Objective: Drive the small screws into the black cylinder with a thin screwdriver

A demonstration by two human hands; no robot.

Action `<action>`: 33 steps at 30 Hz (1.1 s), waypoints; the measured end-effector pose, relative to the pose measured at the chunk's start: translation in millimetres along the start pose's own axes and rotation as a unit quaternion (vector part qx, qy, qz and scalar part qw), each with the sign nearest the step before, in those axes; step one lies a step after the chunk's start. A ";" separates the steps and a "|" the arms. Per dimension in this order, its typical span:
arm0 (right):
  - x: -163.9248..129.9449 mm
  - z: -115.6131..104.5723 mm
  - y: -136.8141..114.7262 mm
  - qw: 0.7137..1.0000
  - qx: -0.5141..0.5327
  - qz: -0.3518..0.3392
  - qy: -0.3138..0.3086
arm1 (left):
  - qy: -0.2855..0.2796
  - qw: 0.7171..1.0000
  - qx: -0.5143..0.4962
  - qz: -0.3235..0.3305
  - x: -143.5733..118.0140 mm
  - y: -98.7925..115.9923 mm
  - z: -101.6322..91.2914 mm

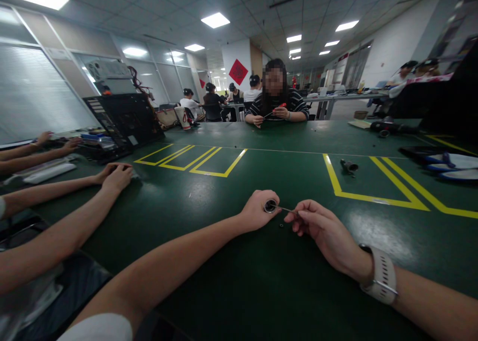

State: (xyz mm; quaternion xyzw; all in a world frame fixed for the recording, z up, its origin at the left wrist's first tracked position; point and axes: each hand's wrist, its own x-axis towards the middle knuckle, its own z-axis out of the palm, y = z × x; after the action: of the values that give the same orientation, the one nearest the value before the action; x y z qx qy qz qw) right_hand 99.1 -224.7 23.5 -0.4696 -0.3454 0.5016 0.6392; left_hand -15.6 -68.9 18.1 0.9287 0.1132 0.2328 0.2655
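My left hand (257,210) is wrapped round a short hollow metal cylinder (269,206), whose round open end faces me. Between the fingertips of my right hand (317,226) is a thin metal rod (287,209), pinched near one end. The rod's other end reaches to the cylinder's opening; whether it touches the inside I cannot tell. A small dark ring-like piece (281,225) lies on the green table (231,271) just below my hands. Farther off to the right, a dark metal fitting with a round opening (349,166) rests inside a yellow taped outline.
Yellow tape outlines (209,174) mark the table. Opposite sits a person (276,97) holding a red-handled tool. Co-workers' hands (117,175) rest at the left edge. Computer hardware (123,117) and a paper cup (182,118) stand back left; a dark power tool (392,127) lies back right.
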 end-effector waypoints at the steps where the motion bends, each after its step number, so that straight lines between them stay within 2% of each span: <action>1: 0.4 -0.9 0.3 1.000 0.003 0.001 -0.003 | 0.001 1.000 -0.003 0.001 0.2 -0.1 0.2; 6: 4.2 -3.7 1.6 0.999 0.030 0.015 -0.006 | -0.001 1.000 -0.017 0.010 0.5 -0.8 1.4; 11: 5.9 0.3 -2.6 1.000 0.019 0.001 0.012 | -0.021 1.000 0.012 0.014 -0.6 0.9 0.7; 14: 4.3 3.5 -5.5 1.000 0.005 -0.019 -0.007 | -0.035 0.999 0.014 0.026 -0.8 1.8 0.0; 20: 1.1 3.5 -3.4 0.999 0.011 -0.026 -0.037 | -0.036 0.999 0.012 0.002 0.3 3.4 -1.3; 23: 2.3 2.4 -1.2 0.999 0.023 -0.042 -0.022 | -0.038 0.999 0.013 0.006 0.1 4.3 -2.0; 28: 3.6 2.0 1.4 0.996 -0.044 -0.075 0.024 | -0.039 0.999 0.036 -0.009 -1.0 3.6 -2.1; 33: 1.9 1.0 3.4 0.990 -0.085 -0.098 0.053 | -0.025 0.998 0.062 0.009 -2.0 0.5 0.2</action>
State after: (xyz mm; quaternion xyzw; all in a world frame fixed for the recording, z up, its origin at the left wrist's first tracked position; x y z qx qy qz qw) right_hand 97.6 -222.4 20.6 -0.5117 -0.3966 0.3804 0.6604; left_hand -17.2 -70.1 17.5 0.9499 0.1121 0.2045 0.2079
